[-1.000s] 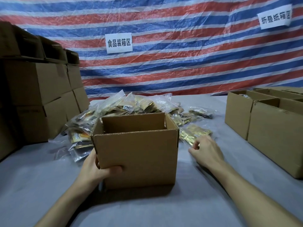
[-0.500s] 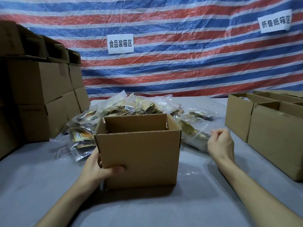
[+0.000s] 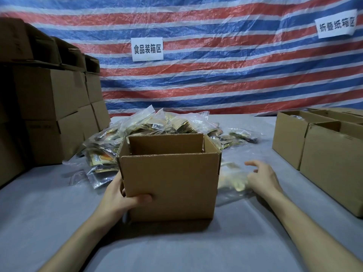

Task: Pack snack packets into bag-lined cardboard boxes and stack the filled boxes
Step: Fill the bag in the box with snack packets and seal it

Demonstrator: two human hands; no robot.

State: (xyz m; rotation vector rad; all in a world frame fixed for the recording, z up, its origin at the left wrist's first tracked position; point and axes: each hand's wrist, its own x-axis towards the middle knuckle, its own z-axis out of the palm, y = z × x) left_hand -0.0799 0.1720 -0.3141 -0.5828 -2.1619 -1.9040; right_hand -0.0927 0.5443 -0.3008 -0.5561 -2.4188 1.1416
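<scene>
Left hand [image 3: 115, 201] grips box [image 3: 170, 183]; right hand [image 3: 263, 179] (spread) hovers.

Matt brown corrugated cardboard on the open box [image 3: 170, 181], fluted edge showing along its rim. Behind it the snack packets [image 3: 157, 124] gleam in glossy clear plastic. The table [image 3: 176, 250] wears smooth grey cloth; the striped tarp [image 3: 216, 75] is shiny woven plastic.

— What is inside the open box [image 3: 169, 179]?
— Can't see its bottom. The packet [image 3: 233, 182] by the right hand [image 3: 263, 179] is a blur. The boxes [image 3: 334, 169] at the right edge are cut off.
</scene>
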